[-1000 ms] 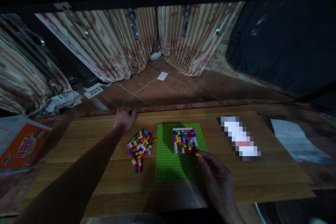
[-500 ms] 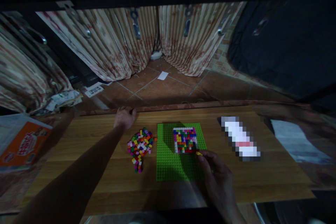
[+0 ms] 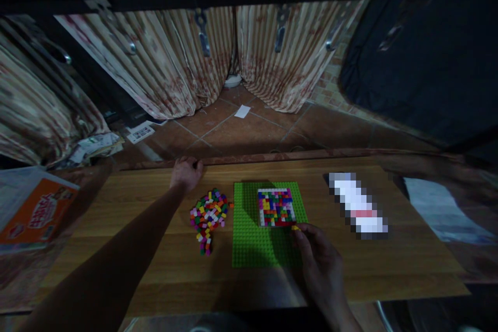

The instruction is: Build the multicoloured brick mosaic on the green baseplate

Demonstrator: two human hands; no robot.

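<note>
- Right hand: fingertips pinched on a small yellow brick, held at the hand's 11 o'clock, touching or just above the green baseplate; contact cannot be told.
- Yellow brick: sits just off the near right corner of the brick mosaic, at the mosaic's 5 o'clock. The right hand is by far the nearer hand to it.
- Brick mosaic: a flat square of mixed colours with a white border, on the far right part of the baseplate.
- Left hand: loosely curled, knuckles up, resting near the far edge of the counter; whether it holds anything cannot be told.
- Loose brick pile: at the left hand's 5 o'clock, just beside the baseplate's left edge.
- Periphery: a blurred white object at the baseplate's 3 o'clock; an orange box at far 9 o'clock.
</note>
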